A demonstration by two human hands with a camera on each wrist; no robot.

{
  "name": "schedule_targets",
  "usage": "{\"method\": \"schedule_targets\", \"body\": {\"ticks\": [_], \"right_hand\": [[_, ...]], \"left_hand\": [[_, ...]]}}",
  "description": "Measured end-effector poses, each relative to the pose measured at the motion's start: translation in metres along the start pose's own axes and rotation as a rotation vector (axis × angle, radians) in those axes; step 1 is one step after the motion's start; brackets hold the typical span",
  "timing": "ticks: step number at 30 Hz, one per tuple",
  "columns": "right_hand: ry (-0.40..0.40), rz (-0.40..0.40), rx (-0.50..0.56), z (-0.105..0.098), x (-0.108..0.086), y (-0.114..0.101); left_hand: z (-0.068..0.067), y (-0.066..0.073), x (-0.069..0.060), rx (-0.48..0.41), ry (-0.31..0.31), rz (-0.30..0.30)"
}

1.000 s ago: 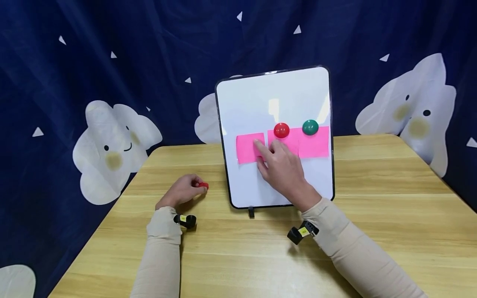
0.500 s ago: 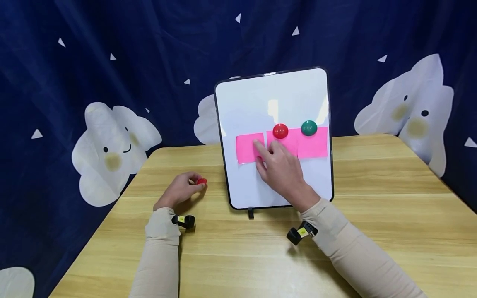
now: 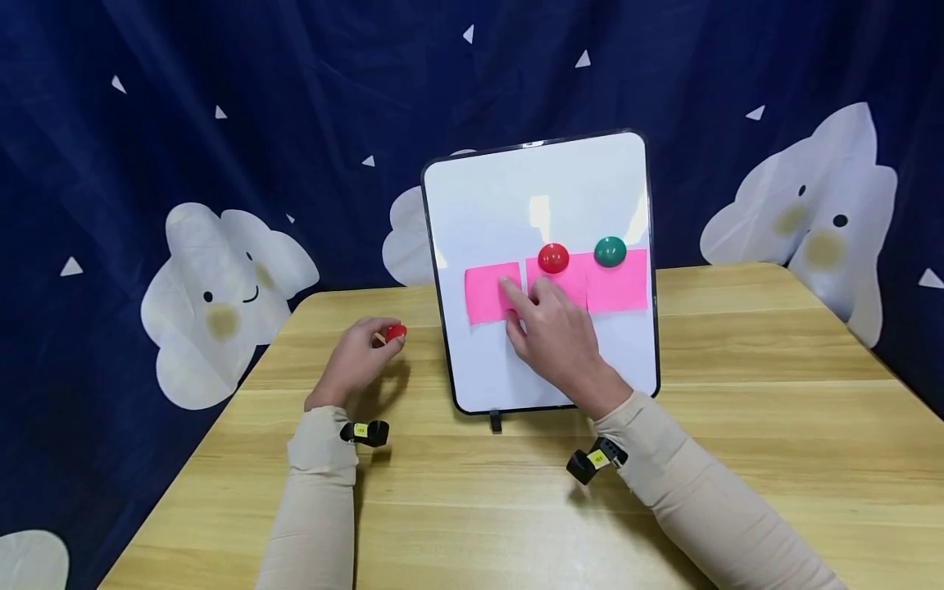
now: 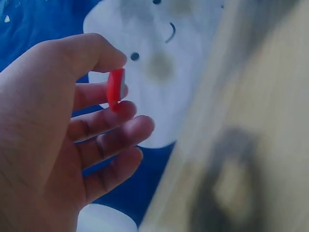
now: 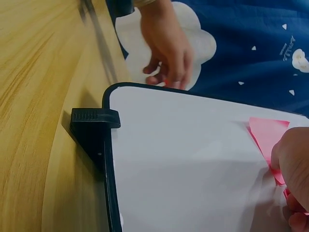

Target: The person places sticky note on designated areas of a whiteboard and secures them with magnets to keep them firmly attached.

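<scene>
My left hand (image 3: 356,360) pinches a round red magnet (image 4: 115,88) between thumb and fingers, raised over the table left of the whiteboard (image 3: 487,205). In the left wrist view the magnet is edge-on, with a grey back. My right hand (image 3: 556,340) reaches across the board, its index fingertip touching the left pink sheet (image 3: 487,299). Two more pink sheets lie side by side to the right; a red magnet (image 3: 553,258) sits on the top edge of the middle sheet, a green magnet (image 3: 610,251) on that of the right sheet (image 3: 619,287). My right hand partly covers the middle sheet.
The whiteboard leans upright on the wooden table (image 3: 442,508), with a black foot (image 5: 94,118) at its lower edge. Behind the table hangs a dark blue curtain (image 3: 310,98) with white clouds and triangles.
My left hand has lifted the red magnet from low over the table, moving up and away from me. My right hand keeps its place on the left pink sheet.
</scene>
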State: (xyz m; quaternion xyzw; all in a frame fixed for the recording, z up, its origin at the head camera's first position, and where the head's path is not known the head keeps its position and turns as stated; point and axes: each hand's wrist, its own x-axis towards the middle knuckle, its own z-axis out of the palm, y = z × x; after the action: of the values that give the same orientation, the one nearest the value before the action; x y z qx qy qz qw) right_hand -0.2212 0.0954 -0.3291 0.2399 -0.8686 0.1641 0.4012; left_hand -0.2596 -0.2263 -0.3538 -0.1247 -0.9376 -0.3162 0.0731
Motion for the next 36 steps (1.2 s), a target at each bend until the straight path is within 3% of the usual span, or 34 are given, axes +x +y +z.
{"method": "schedule_targets", "body": {"ticks": [14,22,29,36], "right_hand": [[-0.026,-0.012,-0.003,-0.001,0.000,0.001],[-0.031,-0.019,0.000,0.000,0.000,0.000],[-0.037,-0.022,-0.002,0.000,0.000,0.000],[-0.044,-0.022,-0.006,0.000,0.000,0.000]], "left_hand": [[-0.011,0.033,-0.001,0.005,0.215,0.151],[-0.016,0.060,-0.005,0.047,0.298,0.221],[-0.013,0.078,-0.005,0.118,0.403,0.300],[-0.007,0.085,-0.002,0.145,0.468,0.349]]}}
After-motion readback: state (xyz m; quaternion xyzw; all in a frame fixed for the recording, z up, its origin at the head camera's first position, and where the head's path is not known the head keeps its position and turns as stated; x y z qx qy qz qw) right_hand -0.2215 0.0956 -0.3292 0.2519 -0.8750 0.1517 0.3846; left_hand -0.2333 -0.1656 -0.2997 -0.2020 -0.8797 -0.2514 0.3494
